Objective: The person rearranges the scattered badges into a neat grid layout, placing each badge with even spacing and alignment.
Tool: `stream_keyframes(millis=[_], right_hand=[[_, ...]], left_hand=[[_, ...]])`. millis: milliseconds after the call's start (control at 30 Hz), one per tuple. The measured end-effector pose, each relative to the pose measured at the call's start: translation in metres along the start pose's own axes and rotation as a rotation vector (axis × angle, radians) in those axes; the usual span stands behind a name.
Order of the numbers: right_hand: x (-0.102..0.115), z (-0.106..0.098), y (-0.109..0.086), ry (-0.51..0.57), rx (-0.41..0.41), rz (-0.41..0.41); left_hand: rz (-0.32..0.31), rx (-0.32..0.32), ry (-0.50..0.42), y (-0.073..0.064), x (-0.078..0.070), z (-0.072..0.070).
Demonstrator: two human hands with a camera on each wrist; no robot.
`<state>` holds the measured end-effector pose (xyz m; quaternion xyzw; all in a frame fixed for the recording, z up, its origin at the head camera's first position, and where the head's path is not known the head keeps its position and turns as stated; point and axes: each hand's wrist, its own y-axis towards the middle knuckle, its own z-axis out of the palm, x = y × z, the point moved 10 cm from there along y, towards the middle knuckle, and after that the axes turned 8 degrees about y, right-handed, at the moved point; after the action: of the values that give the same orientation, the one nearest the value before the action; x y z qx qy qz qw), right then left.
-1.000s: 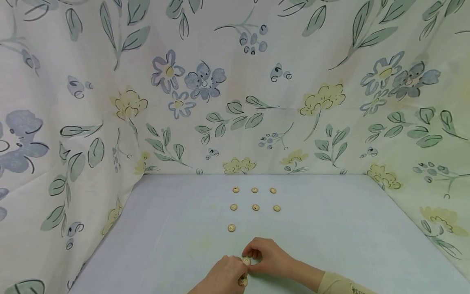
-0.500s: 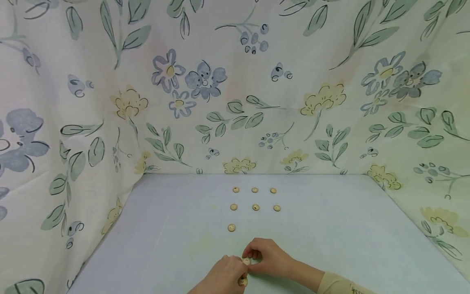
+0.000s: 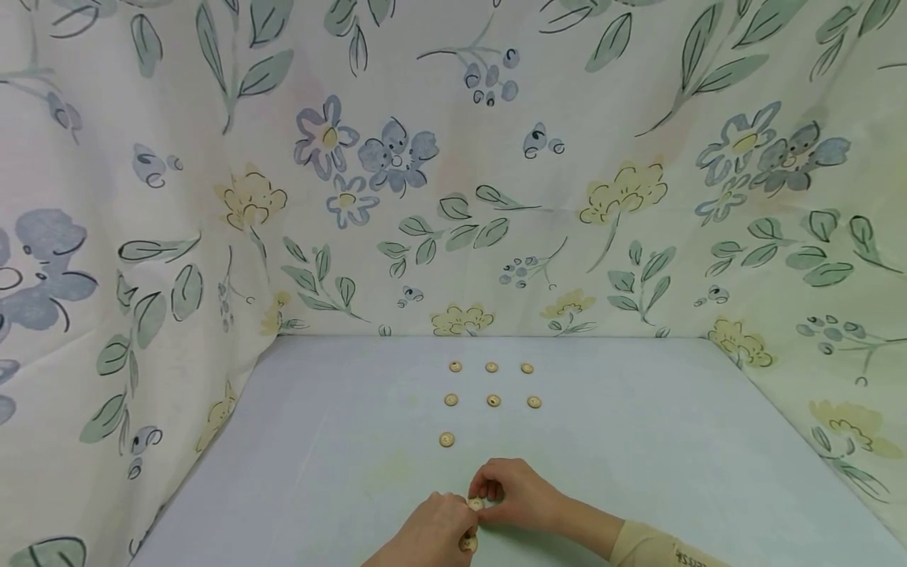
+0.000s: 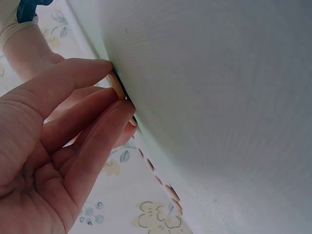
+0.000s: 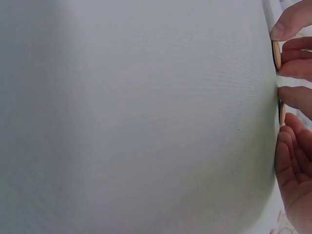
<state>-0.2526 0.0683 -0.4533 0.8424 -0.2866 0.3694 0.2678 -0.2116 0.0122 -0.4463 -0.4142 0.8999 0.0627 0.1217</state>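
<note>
In the head view, two round wooden buttons lie close together at the table's near side. My left hand (image 3: 434,529) pinches the nearer button (image 3: 468,544) between thumb and fingers, partly covering it. Just beyond, the farther button (image 3: 475,503) sits between the thumb and curled fingers of my right hand (image 3: 523,498). The left wrist view shows the left-hand button (image 4: 117,86) edge-on against the tabletop. Both buttons appear edge-on in the right wrist view, each between the fingertips of one hand.
Several similar buttons stand in rows on the white table (image 3: 319,441): three at the back, three in the middle row, and a single button (image 3: 446,439) in front at left. A floral cloth (image 3: 453,236) hangs behind and along both sides.
</note>
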Motion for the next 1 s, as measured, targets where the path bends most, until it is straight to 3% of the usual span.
stream_keyframes(millis=[567,1000], right_hand=[[-0.0075,0.0030,0.0048,-0.006,0.067,0.101],[-0.0039,-0.0011,-0.0011,0.023,0.032,0.071]], left_hand=[[0.015,-0.002,-0.006,-0.0009,-0.0019,-0.0022],[0.008,-0.011,-0.002,-0.0006,-0.0013,-0.0023]])
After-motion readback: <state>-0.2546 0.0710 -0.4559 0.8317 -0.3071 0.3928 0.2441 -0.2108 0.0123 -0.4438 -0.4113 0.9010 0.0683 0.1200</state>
